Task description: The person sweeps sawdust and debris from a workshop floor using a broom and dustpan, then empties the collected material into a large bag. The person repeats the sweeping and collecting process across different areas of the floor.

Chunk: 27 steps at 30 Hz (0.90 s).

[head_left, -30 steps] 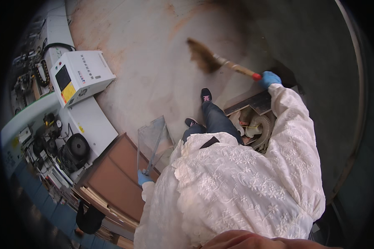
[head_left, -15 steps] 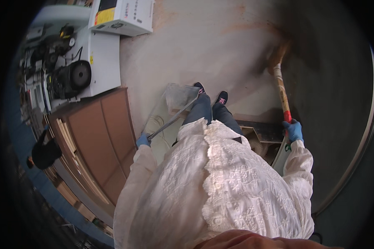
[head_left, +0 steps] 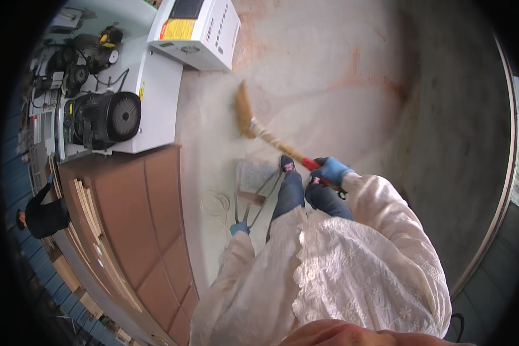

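My right hand [head_left: 332,171] is clamped round the red grip of the broom [head_left: 265,134], which runs up-left from it, bristles on the dusty floor [head_left: 340,69], while my left hand [head_left: 240,229] grips the dustpan [head_left: 254,179] handle.

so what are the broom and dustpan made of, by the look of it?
Broom: head looks like natural straw, tan and fibrous; the handle is pale where bare, with a glossy red grip, probably plastic, held by the gloved right hand. Dustpan: grey and dull, likely sheet metal, with a thin wire-like handle in the left hand.
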Available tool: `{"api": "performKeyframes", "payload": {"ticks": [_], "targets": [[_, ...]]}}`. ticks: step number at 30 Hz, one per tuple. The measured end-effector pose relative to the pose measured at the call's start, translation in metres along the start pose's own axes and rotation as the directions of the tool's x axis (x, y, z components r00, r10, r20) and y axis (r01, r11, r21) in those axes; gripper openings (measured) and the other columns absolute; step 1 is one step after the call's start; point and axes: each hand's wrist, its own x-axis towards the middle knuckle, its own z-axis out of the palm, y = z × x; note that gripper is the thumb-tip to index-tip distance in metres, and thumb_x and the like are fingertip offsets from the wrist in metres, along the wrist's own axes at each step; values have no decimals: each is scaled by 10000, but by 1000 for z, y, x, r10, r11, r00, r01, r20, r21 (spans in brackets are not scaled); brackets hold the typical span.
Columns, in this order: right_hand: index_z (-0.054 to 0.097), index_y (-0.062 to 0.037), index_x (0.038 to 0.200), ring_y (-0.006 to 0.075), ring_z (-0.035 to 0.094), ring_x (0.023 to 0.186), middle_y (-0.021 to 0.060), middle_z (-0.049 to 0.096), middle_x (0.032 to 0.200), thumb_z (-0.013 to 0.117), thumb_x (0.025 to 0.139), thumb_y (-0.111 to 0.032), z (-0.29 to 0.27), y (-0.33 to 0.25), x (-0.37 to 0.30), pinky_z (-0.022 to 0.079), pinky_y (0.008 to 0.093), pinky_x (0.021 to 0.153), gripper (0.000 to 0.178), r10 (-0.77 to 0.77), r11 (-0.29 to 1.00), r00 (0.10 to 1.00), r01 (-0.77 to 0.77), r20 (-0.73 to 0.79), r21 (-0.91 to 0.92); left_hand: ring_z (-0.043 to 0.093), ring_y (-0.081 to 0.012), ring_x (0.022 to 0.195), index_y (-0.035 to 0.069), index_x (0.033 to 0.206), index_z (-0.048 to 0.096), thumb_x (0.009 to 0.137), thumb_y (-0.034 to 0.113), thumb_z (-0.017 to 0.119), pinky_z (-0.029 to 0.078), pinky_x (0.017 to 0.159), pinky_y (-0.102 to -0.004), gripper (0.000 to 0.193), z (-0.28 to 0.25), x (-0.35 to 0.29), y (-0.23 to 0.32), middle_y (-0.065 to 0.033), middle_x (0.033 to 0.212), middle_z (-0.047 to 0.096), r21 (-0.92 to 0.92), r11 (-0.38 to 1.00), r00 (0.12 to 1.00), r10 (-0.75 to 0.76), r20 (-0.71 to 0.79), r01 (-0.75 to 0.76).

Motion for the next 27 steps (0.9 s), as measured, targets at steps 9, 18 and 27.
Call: {"api": "performKeyframes", "payload": {"ticks": [9, 18, 27], "targets": [[753, -68, 915, 270, 732, 702, 142, 731, 792, 675, 797, -328, 37, -91, 116, 585, 416, 678, 296, -131, 764, 991, 83, -28, -640, 707, -332, 766, -97, 1147, 540, 799, 132, 658, 557, 581, -447, 434, -9, 29, 14, -229, 900, 680, 28, 974, 972, -226, 68, 225], [771, -86, 1034, 205, 716, 652, 95, 713, 759, 754, 821, -419, -132, -29, 76, 561, 376, 609, 396, 163, 903, 938, -267, -305, -337, 690, -348, 969, -42, 1203, 609, 726, 237, 790, 542, 796, -427, 582, 15, -14, 41, -235, 1110, 688, -335, 896, 871, -393, -295, 291], [704, 69, 810, 291, 733, 602, 160, 702, 717, 731, 805, -184, -368, 60, 5, 586, 386, 550, 254, 261, 925, 770, -371, -582, -76, 673, -348, 985, -12, 1128, 649, 816, 305, 679, 521, 803, -436, 447, 85, -109, 117, -203, 1082, 704, -198, 903, 796, -431, -425, 383]]}}
